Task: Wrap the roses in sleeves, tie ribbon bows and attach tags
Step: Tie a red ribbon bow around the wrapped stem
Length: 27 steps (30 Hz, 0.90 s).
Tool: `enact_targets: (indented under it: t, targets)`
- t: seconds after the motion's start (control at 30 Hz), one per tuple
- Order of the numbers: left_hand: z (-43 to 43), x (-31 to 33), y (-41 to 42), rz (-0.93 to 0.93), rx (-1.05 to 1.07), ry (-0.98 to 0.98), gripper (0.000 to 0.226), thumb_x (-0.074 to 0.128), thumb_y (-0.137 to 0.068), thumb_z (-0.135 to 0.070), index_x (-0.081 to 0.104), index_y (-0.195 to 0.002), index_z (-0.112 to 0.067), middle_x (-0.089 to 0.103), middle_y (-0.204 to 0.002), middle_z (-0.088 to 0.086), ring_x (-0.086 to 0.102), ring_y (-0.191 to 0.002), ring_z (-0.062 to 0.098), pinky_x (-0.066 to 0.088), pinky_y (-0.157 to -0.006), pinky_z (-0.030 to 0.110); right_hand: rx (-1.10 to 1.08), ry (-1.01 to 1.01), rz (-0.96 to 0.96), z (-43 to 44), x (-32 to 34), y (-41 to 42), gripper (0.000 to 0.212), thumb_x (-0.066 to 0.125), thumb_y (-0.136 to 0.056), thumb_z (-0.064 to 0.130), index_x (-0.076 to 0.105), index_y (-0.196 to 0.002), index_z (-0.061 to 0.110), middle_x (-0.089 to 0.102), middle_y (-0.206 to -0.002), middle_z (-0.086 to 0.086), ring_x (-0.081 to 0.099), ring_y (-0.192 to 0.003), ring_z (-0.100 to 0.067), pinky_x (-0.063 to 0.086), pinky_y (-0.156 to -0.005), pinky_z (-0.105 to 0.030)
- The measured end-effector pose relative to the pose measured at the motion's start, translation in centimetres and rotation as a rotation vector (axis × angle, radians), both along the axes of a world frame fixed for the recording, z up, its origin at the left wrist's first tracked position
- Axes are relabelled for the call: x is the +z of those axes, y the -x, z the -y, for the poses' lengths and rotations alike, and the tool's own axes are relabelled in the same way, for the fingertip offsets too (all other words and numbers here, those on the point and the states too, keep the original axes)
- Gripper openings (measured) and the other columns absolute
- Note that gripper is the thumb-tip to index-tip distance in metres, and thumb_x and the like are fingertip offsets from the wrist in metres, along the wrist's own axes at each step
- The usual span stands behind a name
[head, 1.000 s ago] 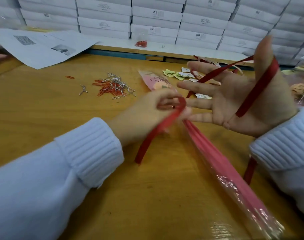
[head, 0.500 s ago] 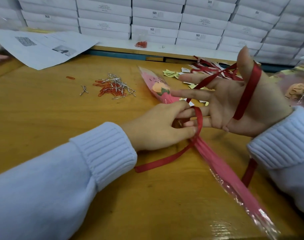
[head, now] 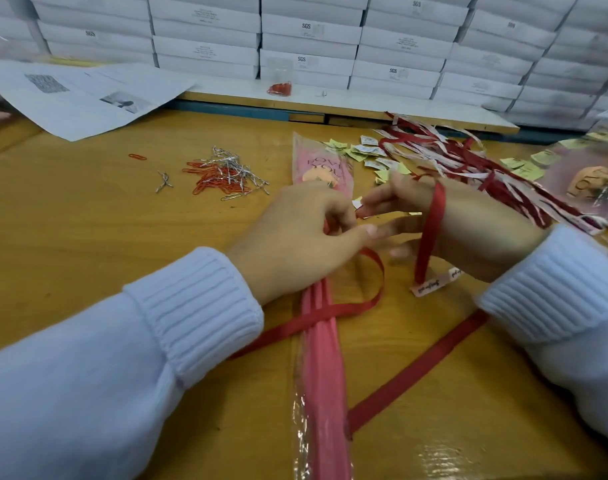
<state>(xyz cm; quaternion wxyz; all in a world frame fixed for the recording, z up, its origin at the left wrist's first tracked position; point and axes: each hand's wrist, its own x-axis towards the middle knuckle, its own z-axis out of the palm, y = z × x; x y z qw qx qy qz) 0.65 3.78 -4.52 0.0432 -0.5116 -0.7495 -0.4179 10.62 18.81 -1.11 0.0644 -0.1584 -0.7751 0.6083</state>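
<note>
A sleeved rose [head: 321, 362] lies lengthwise on the wooden table [head: 88, 244], its pink "LOVE YOU" top pointing away from me. A red ribbon [head: 359, 303] crosses its stem and loops back up to my hands. My left hand [head: 295, 237] rests over the stem and pinches the ribbon there with curled fingers. My right hand [head: 458, 226] faces it, fingers curled, with the ribbon draped over the hand; a pink printed end [head: 430, 285] hangs below. Fingertips of both hands meet above the stem.
Red and silver paper clips [head: 223, 174] lie in a heap at the left. Yellow and white tags [head: 368, 154] and a pile of red ribbons [head: 468, 157] sit behind my hands. Another sleeved rose [head: 593, 181] lies far right. White boxes [head: 309, 39] are stacked along the back; paper sheets [head: 81, 95] lie back left.
My right hand has dropped from raised and spread to low over the stem with fingers curled. The rose has swung straighter toward me, and the ribbon's loop now lies on the table.
</note>
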Motion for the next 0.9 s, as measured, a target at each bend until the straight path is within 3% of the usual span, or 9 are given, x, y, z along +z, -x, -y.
enact_targets:
  t: [0.17,0.23,0.33,0.4,0.5,0.6,0.7,0.8,0.9]
  targets:
    - [0.1,0.6,-1.0,0.278,-0.189,-0.041,0.018,0.068,-0.084,-0.026,0.059,-0.073,-0.015,0.056,-0.050,-0.019,0.050,-0.048,-0.004,0.034,-0.051,0.006,-0.014,-0.272,0.016,1.1,-0.8,0.3,0.006,0.063,-0.088,0.018,0.065,-0.093,0.019,0.063,-0.070,0.005,0.058,-0.058,-0.003,0.051,-0.057,-0.021]
    - [0.2,0.9,-1.4,0.447,-0.273,-0.050,0.021,0.065,-0.086,-0.032,0.057,-0.090,-0.013,0.060,-0.049,-0.014,0.052,-0.044,-0.001,0.038,-0.049,0.009,-0.013,-0.332,0.010,1.2,-0.9,0.4,0.018,0.063,-0.083,0.005,0.063,-0.091,0.022,0.063,-0.069,0.009,0.056,-0.054,0.003,0.047,-0.052,-0.015]
    - [0.2,0.8,-1.4,0.570,-0.328,-0.007,0.047,0.071,-0.070,-0.046,0.052,-0.103,-0.019,0.068,-0.062,-0.006,0.050,-0.042,0.005,0.040,-0.044,0.016,-0.027,-0.497,-0.021,1.4,-0.9,0.6,0.024,0.062,-0.084,0.007,0.060,-0.102,0.024,0.065,-0.092,0.006,0.059,-0.075,-0.001,0.047,-0.063,-0.015]
    - [0.0,0.6,-1.3,0.587,-0.325,0.008,0.043,0.076,-0.073,-0.032,0.047,-0.102,-0.020,0.072,-0.070,-0.002,0.051,-0.042,0.007,0.040,-0.044,0.017,-0.062,-0.489,-0.025,1.5,-1.0,0.8,0.038,0.061,-0.086,0.006,0.054,-0.118,0.023,0.064,-0.102,0.000,0.063,-0.081,-0.011,0.050,-0.062,-0.016]
    - [-0.3,0.4,-1.3,0.640,-0.354,-0.051,0.033,0.068,-0.083,-0.008,0.041,-0.099,-0.018,0.070,-0.064,-0.002,0.054,-0.041,0.008,0.040,-0.042,0.017,-0.103,-0.411,-0.014,1.7,-1.2,1.0,0.051,0.055,-0.088,0.001,0.041,-0.131,0.024,0.063,-0.099,-0.005,0.060,-0.056,-0.011,0.046,-0.046,-0.017]
    - [-0.3,0.6,-0.8,0.677,-0.288,-0.173,0.028,0.058,-0.089,-0.001,0.041,-0.102,-0.020,0.067,-0.059,-0.003,0.059,-0.045,0.009,0.042,-0.041,0.017,-0.137,-0.450,0.030,1.0,-0.7,0.8,0.037,0.054,-0.090,0.006,0.048,-0.122,0.021,0.065,-0.087,-0.002,0.057,-0.051,-0.001,0.044,-0.046,-0.013]
    - [0.1,0.8,0.0,0.671,-0.115,-0.264,0.028,0.048,-0.094,0.001,0.049,-0.105,-0.025,0.059,-0.054,-0.005,0.053,-0.043,0.007,0.042,-0.042,0.018,0.084,-0.713,0.255,-0.3,0.6,-0.4,0.016,0.060,-0.085,0.029,0.061,-0.101,0.031,0.064,-0.091,0.007,0.061,-0.071,-0.003,0.049,-0.061,-0.019]
    - [0.4,0.9,0.5,0.624,0.009,-0.232,0.026,0.045,-0.095,-0.002,0.064,-0.092,-0.020,0.051,-0.053,-0.006,0.046,-0.043,0.009,0.040,-0.046,0.022,0.305,-0.884,0.410,-0.8,0.9,-1.2,0.014,0.066,-0.077,0.043,0.066,-0.090,0.038,0.061,-0.085,0.014,0.054,-0.076,0.002,0.040,-0.064,-0.016]
    - [0.5,0.9,0.4,0.515,0.034,-0.108,0.023,0.056,-0.091,-0.012,0.072,-0.081,-0.025,0.056,-0.059,-0.007,0.044,-0.051,0.008,0.040,-0.053,0.020,0.257,-0.896,0.351,-0.7,0.5,-1.1,0.007,0.065,-0.079,0.042,0.067,-0.082,0.036,0.061,-0.074,0.015,0.054,-0.068,0.003,0.040,-0.058,-0.015]
